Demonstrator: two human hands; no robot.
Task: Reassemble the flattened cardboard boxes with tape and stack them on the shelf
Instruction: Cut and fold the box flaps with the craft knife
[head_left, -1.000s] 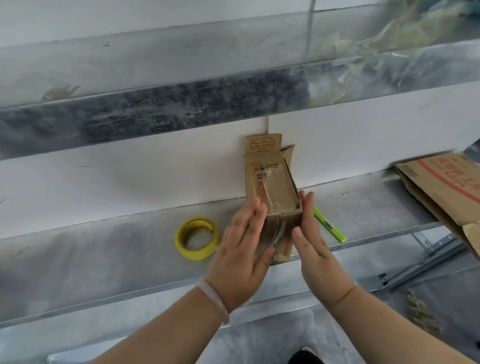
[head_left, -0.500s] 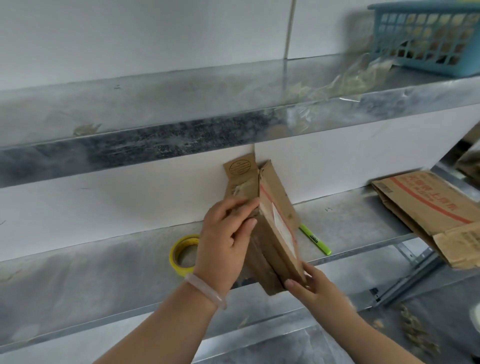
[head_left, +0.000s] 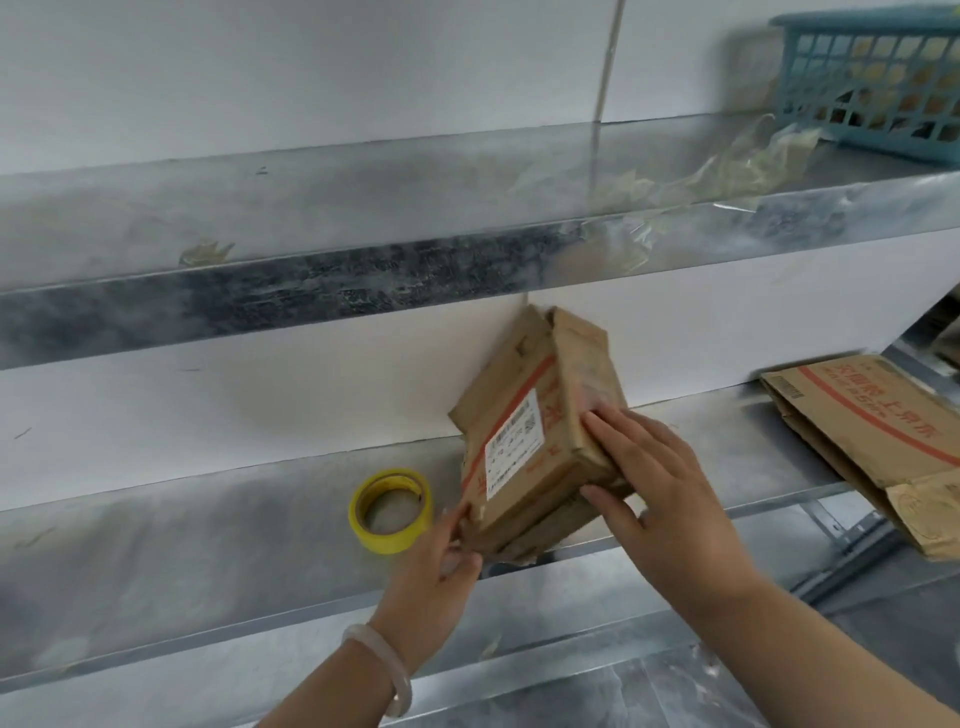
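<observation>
The box sat tilted on the shelf, its far end leaning up toward the wall and its near end at the shelf's front lip. A white label faced up. The left hand gripped the near left corner, with the thumb on top and the fingers curled beneath. The right hand lay flat along the right side, fingers straight and the thumb across the near end, pressing rather than clasping.

The step looked like turning the box to reach an untaped seam. The near flaps seemed ragged, though blur hid the detail. The next move would call for one hand to steady the box while the other took the tape, which lay just left of it.

The near end hung at the lip, so a slip could drop it off the front. The upper shelf sat close above the raised end, leaving little headroom. The shelf lay open to the left beyond the tape. To the right, the flat box sat well apart, overhanging the lip. The basket stood on the upper shelf.
</observation>
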